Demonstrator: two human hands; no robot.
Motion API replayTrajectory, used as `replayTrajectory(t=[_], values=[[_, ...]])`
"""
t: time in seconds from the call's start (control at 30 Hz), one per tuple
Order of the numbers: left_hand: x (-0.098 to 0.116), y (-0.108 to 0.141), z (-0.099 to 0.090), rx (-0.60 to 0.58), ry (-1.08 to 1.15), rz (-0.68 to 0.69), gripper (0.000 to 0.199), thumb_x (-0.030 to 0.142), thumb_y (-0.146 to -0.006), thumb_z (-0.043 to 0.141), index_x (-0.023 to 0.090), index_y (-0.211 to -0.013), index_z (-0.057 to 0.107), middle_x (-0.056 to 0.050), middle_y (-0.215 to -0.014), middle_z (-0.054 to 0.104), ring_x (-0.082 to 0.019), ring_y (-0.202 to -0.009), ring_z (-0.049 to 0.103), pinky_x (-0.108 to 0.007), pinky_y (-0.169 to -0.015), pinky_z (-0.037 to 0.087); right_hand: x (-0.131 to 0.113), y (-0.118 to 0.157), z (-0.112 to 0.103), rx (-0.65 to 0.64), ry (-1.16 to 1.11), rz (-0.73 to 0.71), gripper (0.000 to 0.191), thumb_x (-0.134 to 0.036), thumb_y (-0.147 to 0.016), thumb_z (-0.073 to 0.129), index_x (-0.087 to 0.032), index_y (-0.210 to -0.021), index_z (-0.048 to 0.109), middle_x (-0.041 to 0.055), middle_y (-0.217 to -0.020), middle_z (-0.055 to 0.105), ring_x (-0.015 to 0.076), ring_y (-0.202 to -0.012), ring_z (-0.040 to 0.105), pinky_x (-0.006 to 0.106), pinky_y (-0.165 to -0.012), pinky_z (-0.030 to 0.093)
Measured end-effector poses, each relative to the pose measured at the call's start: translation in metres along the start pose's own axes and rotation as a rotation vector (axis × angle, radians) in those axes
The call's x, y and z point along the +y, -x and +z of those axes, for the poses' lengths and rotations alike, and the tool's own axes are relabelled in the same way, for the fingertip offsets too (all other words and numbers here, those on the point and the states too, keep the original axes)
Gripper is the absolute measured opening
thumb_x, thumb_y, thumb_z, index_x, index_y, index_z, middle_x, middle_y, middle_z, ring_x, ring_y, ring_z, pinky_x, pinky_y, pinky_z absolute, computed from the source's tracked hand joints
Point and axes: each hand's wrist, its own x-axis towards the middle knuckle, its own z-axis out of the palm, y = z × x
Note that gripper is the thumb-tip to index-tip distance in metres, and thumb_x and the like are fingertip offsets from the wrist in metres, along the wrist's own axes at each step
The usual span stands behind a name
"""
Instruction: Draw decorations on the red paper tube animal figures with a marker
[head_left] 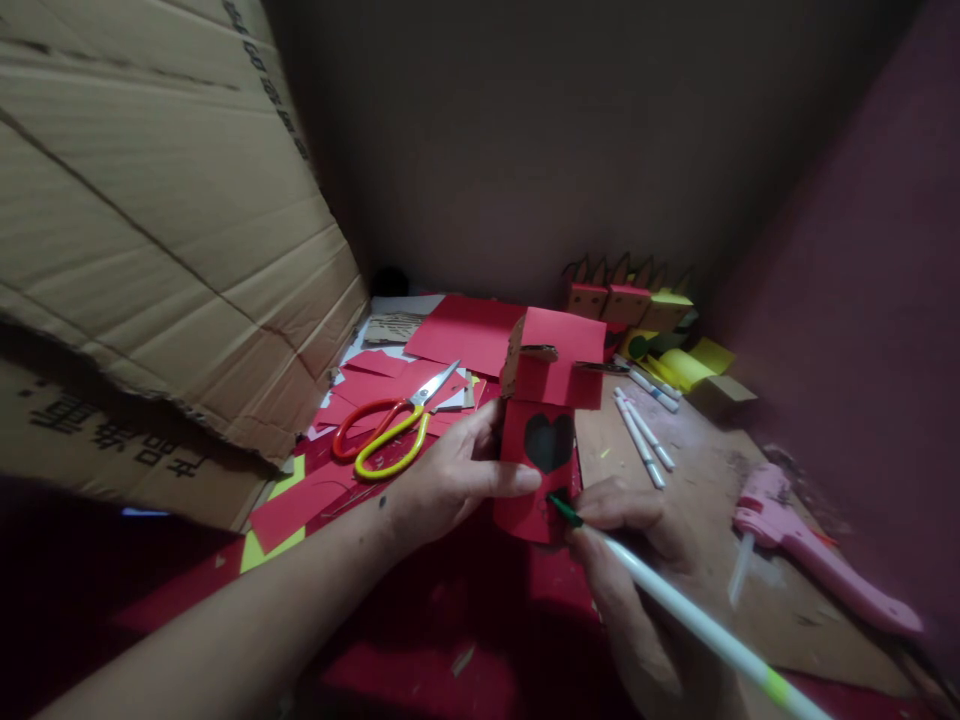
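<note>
A red paper figure (564,345) has a box-shaped top with cardboard edges and a rounded lower body bearing a dark heart (548,442). My left hand (457,470) holds the body from the left, its thumb across the front below the heart. In my right hand (637,550) is a white pen (697,620) with a green tip end and a yellow-green band. The tip is at the red surface, low on the body and right of my left thumb.
Red-and-yellow scissors (390,430) lie on red paper scraps at left, beside a large cardboard sheet (150,200). White markers (645,440), a pink glue gun (817,560) and a cardboard board (720,480) are at right. Small box figures (630,303) stand behind.
</note>
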Motion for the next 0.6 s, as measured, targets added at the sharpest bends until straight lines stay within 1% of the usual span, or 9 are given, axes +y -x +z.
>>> replayTrajectory(t=[0.1,0.23,0.47,0.6], values=[[0.0009,0.0006,0.0008,0.0,0.003,-0.007,0.044,0.02,-0.067,0.085,0.017,-0.106,0.065,-0.009,-0.104,0.071,-0.026,-0.098,0.065,-0.038,-0.087,0.048,0.0,-0.0004,-0.0003,-0.018,0.008,0.006,0.019,-0.012,-0.098,0.055,-0.031,-0.1,0.055,-0.0042,-0.082,0.061,0.0113,-0.066,0.061,0.019,-0.06,0.055],[0.002,0.0013,0.0025,-0.005,0.012,-0.012,0.044,0.021,-0.067,0.085,0.017,-0.106,0.065,-0.009,-0.102,0.071,-0.026,-0.097,0.065,-0.038,-0.087,0.048,0.0004,0.0002,-0.0016,-0.037,0.006,-0.006,0.017,-0.014,-0.099,0.054,-0.031,-0.1,0.054,-0.0049,-0.081,0.06,0.0104,-0.064,0.06,0.018,-0.057,0.053],[0.0004,0.0001,0.0005,-0.024,0.015,-0.007,0.046,0.021,-0.068,0.086,0.017,-0.108,0.064,-0.009,-0.104,0.071,-0.026,-0.096,0.067,-0.037,-0.084,0.05,0.0011,0.0025,-0.0005,-0.013,-0.004,0.028,0.017,-0.012,-0.098,0.055,-0.03,-0.099,0.054,-0.0055,-0.082,0.062,0.0085,-0.063,0.062,0.016,-0.059,0.055],[0.0003,0.0004,0.0015,-0.014,0.016,-0.001,0.046,0.02,-0.068,0.085,0.017,-0.109,0.064,-0.01,-0.106,0.071,-0.028,-0.099,0.067,-0.039,-0.087,0.05,0.0019,0.002,0.0016,0.019,-0.038,0.017,0.02,-0.009,-0.096,0.056,-0.029,-0.096,0.056,-0.0047,-0.082,0.064,0.0096,-0.069,0.064,0.017,-0.063,0.055]])
